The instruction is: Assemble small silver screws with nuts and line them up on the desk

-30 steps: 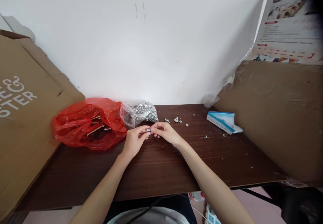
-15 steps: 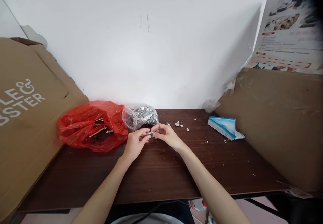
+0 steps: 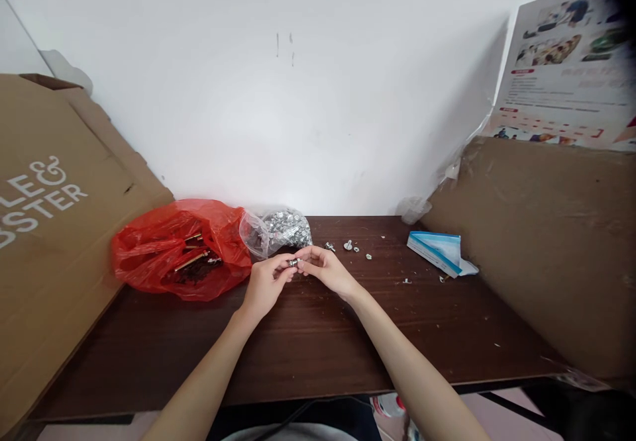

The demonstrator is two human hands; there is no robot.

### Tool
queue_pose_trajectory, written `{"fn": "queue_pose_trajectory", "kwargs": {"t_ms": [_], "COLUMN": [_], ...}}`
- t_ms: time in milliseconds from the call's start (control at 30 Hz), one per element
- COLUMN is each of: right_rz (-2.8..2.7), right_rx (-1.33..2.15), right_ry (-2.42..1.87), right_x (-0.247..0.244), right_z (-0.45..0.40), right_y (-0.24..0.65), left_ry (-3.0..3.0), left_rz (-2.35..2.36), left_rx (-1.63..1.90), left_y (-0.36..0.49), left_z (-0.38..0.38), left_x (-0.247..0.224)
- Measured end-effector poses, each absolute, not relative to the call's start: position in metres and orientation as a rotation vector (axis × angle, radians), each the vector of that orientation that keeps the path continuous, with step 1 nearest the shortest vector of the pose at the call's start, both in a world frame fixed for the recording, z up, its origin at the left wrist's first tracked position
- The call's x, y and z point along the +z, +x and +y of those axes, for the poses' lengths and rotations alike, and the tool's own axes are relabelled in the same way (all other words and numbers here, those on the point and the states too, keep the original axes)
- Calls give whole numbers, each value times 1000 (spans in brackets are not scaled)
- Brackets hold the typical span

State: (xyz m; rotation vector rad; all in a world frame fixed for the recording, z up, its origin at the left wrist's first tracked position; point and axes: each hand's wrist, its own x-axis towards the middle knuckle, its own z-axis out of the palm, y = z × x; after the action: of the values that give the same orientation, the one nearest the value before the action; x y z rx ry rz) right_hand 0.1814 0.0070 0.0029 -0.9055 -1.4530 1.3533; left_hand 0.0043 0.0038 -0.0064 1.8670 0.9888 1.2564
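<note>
A small shiny metal bolt (image 3: 293, 263) is held level just above the table, between the fingertips of both hands. My left hand (image 3: 265, 282) pinches its left end between thumb and fingers. From the other side, the closed fingertips of my right hand (image 3: 328, 272) grip its right end and partly cover it. Right behind the hands sits a clear plastic bag (image 3: 288, 228) full of small metal parts. To the right of it lie a flat-headed screw (image 3: 348, 245), a small nut (image 3: 368, 256) and other small metal pieces.
At left, a red plastic bag (image 3: 149, 249) holds long brass-coloured bolts and dark screws. A blue-and-white packet (image 3: 437, 252) lies at right on the dark wooden table (image 3: 308, 348). Cardboard (image 3: 50, 229) stands at the left side, with another cardboard panel (image 3: 536, 242) at right.
The fingers of my right hand have shifted slightly around the end of the bolt. My left hand keeps its pinch in nearly the same place.
</note>
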Motion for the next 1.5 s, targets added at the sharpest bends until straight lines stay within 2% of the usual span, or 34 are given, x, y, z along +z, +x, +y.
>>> {"fn": "queue_pose_trajectory", "kwargs": {"t_ms": [1500], "right_rz": [-1303], "right_rx": [1450], "right_ry": [-968], "right_x": [6], "right_z": [4], "right_y": [175], "left_ry": [1933], "left_rz": [1052], "left_rx": [1274], "left_y": [3], "left_z": [6], "left_x": [-6]}}
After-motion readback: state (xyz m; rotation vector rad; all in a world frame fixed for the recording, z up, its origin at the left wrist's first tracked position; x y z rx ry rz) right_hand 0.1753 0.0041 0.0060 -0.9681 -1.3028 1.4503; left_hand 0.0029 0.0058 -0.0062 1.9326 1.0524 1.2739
